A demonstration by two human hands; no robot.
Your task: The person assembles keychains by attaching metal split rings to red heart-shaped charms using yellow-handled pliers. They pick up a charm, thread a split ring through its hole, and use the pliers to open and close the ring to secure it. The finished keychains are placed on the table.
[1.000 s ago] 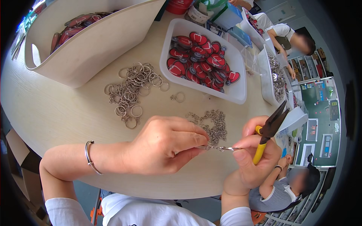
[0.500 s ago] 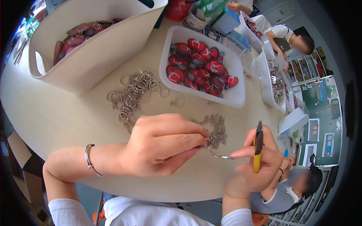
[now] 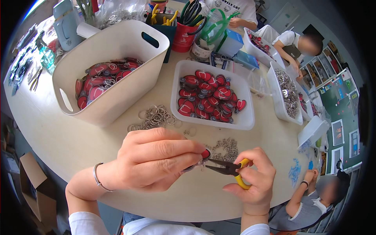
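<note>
My left hand [image 3: 156, 160] pinches a red, dark-rimmed charm [image 3: 205, 154] between thumb and fingers; most of the charm is hidden behind the fingers. In my right hand [image 3: 254, 178] is a pair of pliers [image 3: 227, 167] with yellow handles and dark pointed jaws. The jaws are parted and point left, with their tips beside the charm's lower edge. A small bit of metal shows there, too small to make out. Just beyond my hands lies a pile of small chain links [image 3: 227, 150]. Past my left hand is a heap of split key rings [image 3: 154, 117].
A shallow white tray [image 3: 178, 84] of red charms stands ahead, beside a tall white bin [image 3: 117, 105] of finished-looking keychains. Behind are a red cup of pliers [image 3: 182, 39] and a blue bottle [image 3: 66, 27]. Trays of metal parts [image 3: 299, 117] line the right, where other people sit.
The pliers have swung from upright in my right hand to point at the charm. My right fingers no longer pinch the ring. The view has shifted, showing more of the table's far side.
</note>
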